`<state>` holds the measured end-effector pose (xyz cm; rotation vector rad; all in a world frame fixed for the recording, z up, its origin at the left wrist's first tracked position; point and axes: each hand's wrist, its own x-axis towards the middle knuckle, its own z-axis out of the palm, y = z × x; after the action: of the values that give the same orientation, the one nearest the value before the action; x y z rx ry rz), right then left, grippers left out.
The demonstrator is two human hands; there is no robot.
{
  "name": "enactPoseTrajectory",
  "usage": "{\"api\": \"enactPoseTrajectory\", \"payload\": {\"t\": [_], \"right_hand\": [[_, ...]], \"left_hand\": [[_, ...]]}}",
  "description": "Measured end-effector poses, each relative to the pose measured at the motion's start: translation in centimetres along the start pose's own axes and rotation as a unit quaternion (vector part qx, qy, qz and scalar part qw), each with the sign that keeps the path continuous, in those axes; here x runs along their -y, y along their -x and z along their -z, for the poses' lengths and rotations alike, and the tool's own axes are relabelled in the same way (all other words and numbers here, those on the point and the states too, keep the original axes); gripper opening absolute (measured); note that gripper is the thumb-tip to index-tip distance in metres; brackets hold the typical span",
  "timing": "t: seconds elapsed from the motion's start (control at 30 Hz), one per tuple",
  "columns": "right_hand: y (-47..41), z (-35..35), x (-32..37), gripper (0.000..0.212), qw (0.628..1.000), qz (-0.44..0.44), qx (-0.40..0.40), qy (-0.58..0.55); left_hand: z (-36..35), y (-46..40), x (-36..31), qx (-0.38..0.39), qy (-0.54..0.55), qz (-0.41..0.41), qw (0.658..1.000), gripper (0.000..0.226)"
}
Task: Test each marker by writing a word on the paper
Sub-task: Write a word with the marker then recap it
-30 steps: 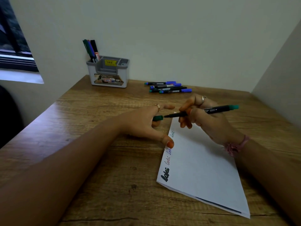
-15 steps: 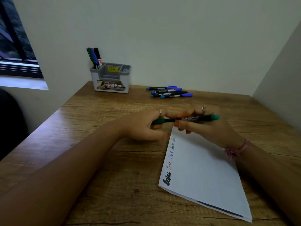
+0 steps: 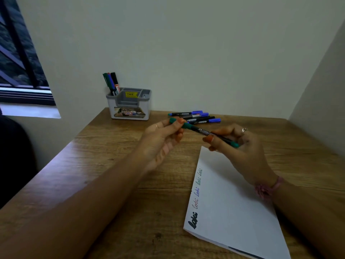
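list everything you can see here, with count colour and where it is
green marker: 1, black barrel with green cap and end, held above the table between both hands
loose markers: 4, black with blue or dark caps, lying at the table's far edge
organiser: 1, grey and white, far left of table
upright markers: 3, green, blue, black, in the organiser's left slot
paper: 1 sheet, white, four words written along its left edge, on the table at right
table: 1, brown wood
window: 1, dark frame, upper left
left hand: pinches the cap end
right hand: grips the barrel
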<state>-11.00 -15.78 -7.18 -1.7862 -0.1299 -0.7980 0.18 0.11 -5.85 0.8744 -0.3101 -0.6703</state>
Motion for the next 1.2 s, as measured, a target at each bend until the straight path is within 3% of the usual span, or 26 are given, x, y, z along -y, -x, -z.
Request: {"api": "enactPoseTrajectory", "payload": {"t": [0.1,0.23,0.33,0.43,0.77,1.03,1.2], "right_hand": [[0.2,-0.4,-0.7,0.017,0.996,0.017,-0.023,0.088],[0.2,-0.3,-1.1,0.011,0.993,-0.004,-0.012,0.117],[0.9,-0.9,-1.4,0.006,0.988,-0.021,0.052,0.143],[1.6,-2.2,-1.7,0.021,0.978,-0.012,0.121,0.169],[1.1,-1.9,-1.7,0.036,0.976,-0.007,0.118,0.183],[1.2,-1.4,-1.2,0.034,0.982,-0.029,0.144,0.118],[0.4,-1.1,-1.2,0.024,0.968,-0.021,0.163,0.188]], "left_hand": [[-0.3,0.1,1.0,-0.055,0.059,0.000,0.997,0.024],[-0.7,0.2,1.7,-0.053,0.069,-0.023,0.996,0.036],[-1.4,0.8,1.5,0.002,0.047,-0.048,0.998,0.037],[-3.1,1.7,2.2,0.075,-0.079,-0.078,0.991,0.027],[-2.7,1.3,2.1,0.078,-0.008,-0.100,0.992,0.021],[-2.2,0.8,2.6,0.080,0.012,-0.071,0.994,0.020],[-1.8,0.7,1.8,0.054,-0.007,-0.061,0.997,0.022]]}}
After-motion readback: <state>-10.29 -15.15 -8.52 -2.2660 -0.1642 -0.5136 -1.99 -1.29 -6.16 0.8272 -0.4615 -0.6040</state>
